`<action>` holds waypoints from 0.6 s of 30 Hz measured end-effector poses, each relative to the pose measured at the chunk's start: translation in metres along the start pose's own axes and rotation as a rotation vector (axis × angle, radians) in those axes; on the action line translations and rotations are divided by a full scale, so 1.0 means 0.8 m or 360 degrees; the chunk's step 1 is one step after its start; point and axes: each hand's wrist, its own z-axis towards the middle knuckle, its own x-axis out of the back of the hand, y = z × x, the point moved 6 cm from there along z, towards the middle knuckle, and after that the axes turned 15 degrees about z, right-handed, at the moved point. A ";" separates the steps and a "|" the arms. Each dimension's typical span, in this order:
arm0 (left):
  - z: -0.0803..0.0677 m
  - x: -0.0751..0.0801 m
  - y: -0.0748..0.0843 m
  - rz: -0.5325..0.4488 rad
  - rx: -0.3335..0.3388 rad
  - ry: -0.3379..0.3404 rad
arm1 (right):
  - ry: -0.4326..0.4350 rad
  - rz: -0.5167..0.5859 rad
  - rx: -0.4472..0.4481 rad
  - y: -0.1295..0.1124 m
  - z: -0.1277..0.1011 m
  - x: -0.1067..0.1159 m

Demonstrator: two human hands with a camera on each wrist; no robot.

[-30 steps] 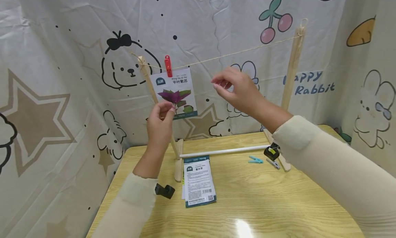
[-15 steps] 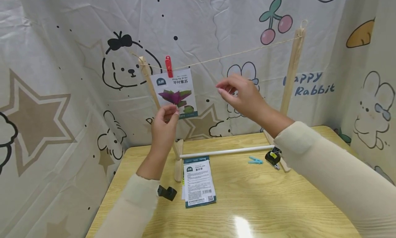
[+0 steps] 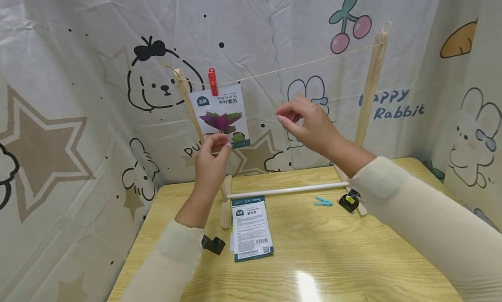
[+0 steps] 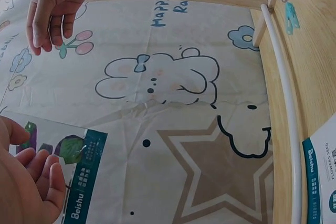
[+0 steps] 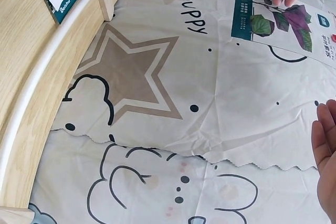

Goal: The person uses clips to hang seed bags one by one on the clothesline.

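Observation:
A seed packet (image 3: 223,117) with a purple plant printed on it hangs from a string (image 3: 298,66), held by a red clip (image 3: 212,81). My left hand (image 3: 213,156) pinches the packet's bottom edge between thumb and fingertips; the left wrist view shows the packet (image 4: 79,161) just past those fingers. My right hand (image 3: 303,121) hovers in the air to the right of the packet, below the string, fingers loosely curled and holding nothing. It also appears in the left wrist view (image 4: 58,3). The right wrist view shows the hanging packet (image 5: 283,24).
The string runs between two wooden posts (image 3: 370,88) joined by a white rod (image 3: 286,191) on a wooden table (image 3: 353,258). A small stack of seed packets (image 3: 251,228) lies by the left post. A teal clip (image 3: 323,201) lies near the right post. Printed cloth walls surround the table.
My left hand slid down from the packet's middle to its bottom edge. My right hand dropped away from the string and drifted slightly right.

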 end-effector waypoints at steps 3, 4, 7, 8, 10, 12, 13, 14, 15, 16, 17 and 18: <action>-0.002 -0.002 -0.002 0.0005 0.0013 -0.0013 | 0.0004 0.0005 -0.0014 0.002 -0.003 -0.001; -0.003 -0.002 -0.002 0.0005 0.0009 -0.0015 | 0.0002 0.0007 -0.0018 0.003 -0.005 -0.002; -0.004 -0.004 -0.002 0.0007 -0.0009 -0.0012 | -0.0003 0.0024 -0.0029 0.007 -0.009 -0.004; -0.004 -0.004 -0.003 0.0008 -0.0015 -0.0012 | -0.0004 0.0031 -0.0032 0.008 -0.011 -0.004; -0.005 -0.006 -0.003 0.0005 -0.0026 -0.0014 | -0.0001 0.0041 -0.0039 0.012 -0.014 -0.006; -0.005 -0.007 -0.003 0.0003 -0.0031 -0.0018 | 0.0010 0.0048 -0.0041 0.015 -0.017 -0.006; -0.005 -0.008 -0.004 0.0000 -0.0033 -0.0021 | 0.0016 0.0048 -0.0043 0.017 -0.018 -0.006; -0.006 -0.008 -0.004 0.0000 -0.0030 -0.0024 | 0.0017 0.0048 -0.0042 0.018 -0.019 -0.006; -0.006 -0.009 -0.004 0.0001 -0.0029 -0.0026 | 0.0016 0.0049 -0.0042 0.019 -0.020 -0.006; -0.007 -0.009 -0.005 0.0002 -0.0027 -0.0027 | 0.0014 0.0050 -0.0042 0.020 -0.021 -0.006; -0.007 -0.010 -0.005 0.0002 -0.0023 -0.0030 | 0.0011 0.0051 -0.0037 0.021 -0.022 -0.007; -0.008 -0.011 -0.006 0.0000 -0.0019 -0.0034 | 0.0008 0.0051 -0.0035 0.022 -0.023 -0.007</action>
